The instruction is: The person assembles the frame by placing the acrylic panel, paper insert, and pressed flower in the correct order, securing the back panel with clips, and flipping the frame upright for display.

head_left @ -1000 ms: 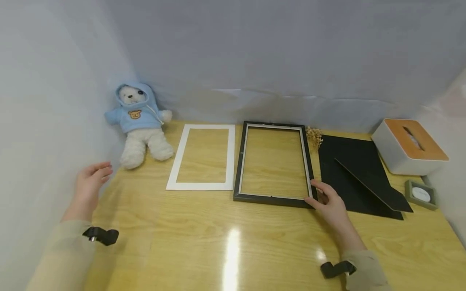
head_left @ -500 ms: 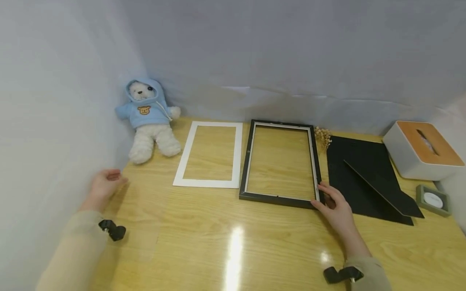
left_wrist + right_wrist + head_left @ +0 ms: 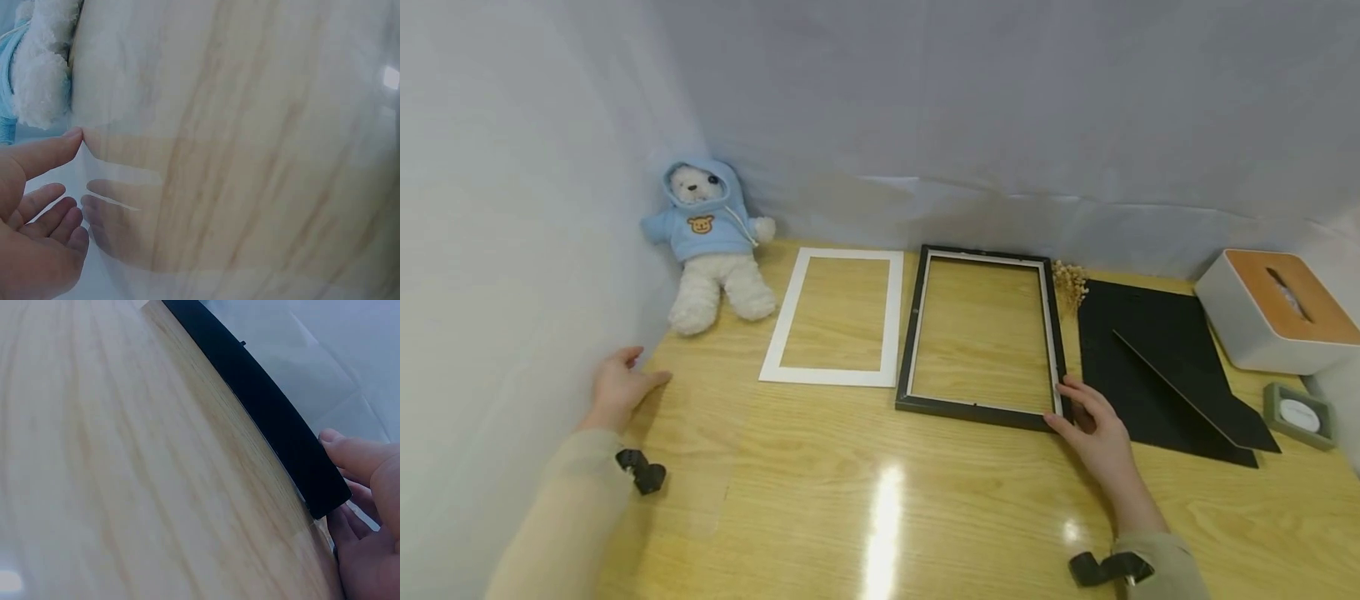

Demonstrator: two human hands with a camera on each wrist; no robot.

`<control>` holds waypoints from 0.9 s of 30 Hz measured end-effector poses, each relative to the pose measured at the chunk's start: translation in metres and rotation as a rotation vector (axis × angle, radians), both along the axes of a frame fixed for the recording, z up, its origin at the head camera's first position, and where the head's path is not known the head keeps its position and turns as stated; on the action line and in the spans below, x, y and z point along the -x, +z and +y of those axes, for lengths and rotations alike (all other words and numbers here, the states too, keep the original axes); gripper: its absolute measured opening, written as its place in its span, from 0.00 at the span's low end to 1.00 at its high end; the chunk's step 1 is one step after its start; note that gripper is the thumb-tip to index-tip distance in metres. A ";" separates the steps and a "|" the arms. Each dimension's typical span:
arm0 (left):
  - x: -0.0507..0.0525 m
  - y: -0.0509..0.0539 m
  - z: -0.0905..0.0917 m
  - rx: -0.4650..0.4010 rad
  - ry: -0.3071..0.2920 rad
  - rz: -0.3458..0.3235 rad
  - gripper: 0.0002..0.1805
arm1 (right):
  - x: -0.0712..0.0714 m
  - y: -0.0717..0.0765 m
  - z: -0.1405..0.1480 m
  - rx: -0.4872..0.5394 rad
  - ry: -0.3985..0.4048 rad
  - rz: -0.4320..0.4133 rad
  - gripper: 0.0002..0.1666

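Right hand (image 3: 1097, 429): you're pinching the black rectangular frame (image 3: 972, 413) on the table (image 3: 790, 467), near-right corner
Left hand (image 3: 619, 390): loosely spread, seemingly nothing held
Progress: early imo, white rectangular mat (image 3: 831, 377) and flat black board (image 3: 1180, 350) not fitted yet

The wooden surface (image 3: 805, 475) is showing its grain under a glossy finish, while the black frame (image 3: 973, 416) is looking smooth and the backing board (image 3: 1138, 400) matt. The bear (image 3: 718, 254) is wearing soft cloth over fuzzy plush, and the tissue box (image 3: 1246, 321) is appearing smooth, like plastic.
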State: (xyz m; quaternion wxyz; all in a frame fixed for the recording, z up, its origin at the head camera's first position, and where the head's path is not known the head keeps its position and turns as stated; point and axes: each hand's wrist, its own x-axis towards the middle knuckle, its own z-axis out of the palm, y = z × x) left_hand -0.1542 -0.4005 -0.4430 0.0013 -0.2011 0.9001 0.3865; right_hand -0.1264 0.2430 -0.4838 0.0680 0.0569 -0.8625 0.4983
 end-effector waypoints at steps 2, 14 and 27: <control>0.000 0.000 -0.001 0.011 -0.001 -0.002 0.43 | 0.000 0.000 0.000 -0.002 0.001 0.001 0.28; -0.003 0.003 -0.007 -0.004 0.011 -0.019 0.42 | 0.000 0.001 0.000 0.001 0.002 0.018 0.26; -0.001 -0.002 -0.006 -0.048 0.078 0.006 0.38 | 0.000 0.002 0.000 0.002 0.010 0.007 0.25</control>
